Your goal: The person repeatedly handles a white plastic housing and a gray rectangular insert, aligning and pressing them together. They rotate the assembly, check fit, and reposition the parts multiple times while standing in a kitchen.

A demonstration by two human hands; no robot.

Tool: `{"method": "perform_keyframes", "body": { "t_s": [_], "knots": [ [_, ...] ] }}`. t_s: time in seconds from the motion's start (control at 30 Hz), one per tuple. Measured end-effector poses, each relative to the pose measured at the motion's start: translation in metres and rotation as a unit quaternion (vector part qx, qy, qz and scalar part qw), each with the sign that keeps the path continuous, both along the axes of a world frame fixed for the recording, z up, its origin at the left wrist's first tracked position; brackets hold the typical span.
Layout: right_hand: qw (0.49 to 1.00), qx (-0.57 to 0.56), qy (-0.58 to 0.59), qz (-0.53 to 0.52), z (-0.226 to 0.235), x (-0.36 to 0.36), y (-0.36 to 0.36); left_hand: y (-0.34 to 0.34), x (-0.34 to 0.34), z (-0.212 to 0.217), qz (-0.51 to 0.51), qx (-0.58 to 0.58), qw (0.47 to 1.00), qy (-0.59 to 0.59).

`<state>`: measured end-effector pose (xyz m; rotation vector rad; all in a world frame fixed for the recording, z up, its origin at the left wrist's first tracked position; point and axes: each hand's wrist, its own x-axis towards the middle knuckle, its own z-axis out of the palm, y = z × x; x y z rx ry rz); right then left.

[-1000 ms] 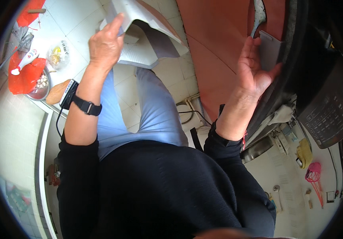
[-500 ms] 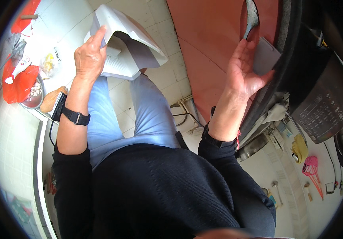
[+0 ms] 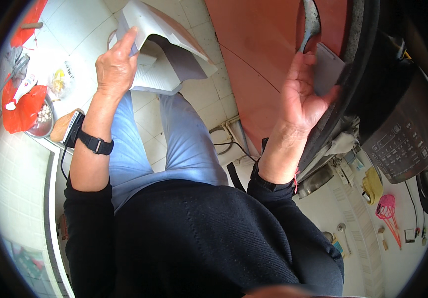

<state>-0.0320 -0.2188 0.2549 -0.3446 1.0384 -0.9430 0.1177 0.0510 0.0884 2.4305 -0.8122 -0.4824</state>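
Observation:
My left hand (image 3: 117,67), a black strap and small device on its wrist, grips the edge of a white plastic housing (image 3: 161,62). The housing is hollow, with a greyish inside and a ribbed inner face, and hangs tilted above my knees. At the right, my raised right hand (image 3: 303,94) has its palm up and thumb apart. A flat grey plastic piece (image 3: 329,68) sits between its fingers and thumb, seemingly held, though the contact is partly hidden. Beyond the fingertips, a curved metallic handle (image 3: 311,24) shows in a dark oval on a red panel (image 3: 258,54).
A dark counter edge (image 3: 355,84) runs close beside my right hand, with a dark cooker (image 3: 397,144) on it. At left are a metal bowl (image 3: 45,124), red plastic bags (image 3: 22,107) and a gourd-like vegetable (image 3: 65,124). Pale floor tiles (image 3: 194,107) lie below.
The white housing has shifted slightly up and right with my left hand. The grey piece has moved slightly up and left; my right hand's fingers and thumb have shifted slightly.

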Motion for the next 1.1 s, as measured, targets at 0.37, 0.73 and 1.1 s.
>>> {"method": "perform_keyframes", "body": {
  "t_s": [0.37, 0.73, 1.1],
  "knots": [
    [0.996, 0.074, -0.037, 0.029, -0.006, -0.012, -0.003, -0.011, -0.001, 0.003, 0.0, 0.006, 1.0, 0.006],
    [0.972, 0.043, 0.01, 0.232, -0.026, -0.045, 0.014, 0.024, 0.002, 0.014, 0.023, -0.028, 0.999, -0.038],
    [0.94, -0.098, 0.232, 0.228, -0.088, -0.072, 0.062, 0.008, -0.003, -0.072, -0.018, 0.032, 0.999, -0.019]
  ]
}}
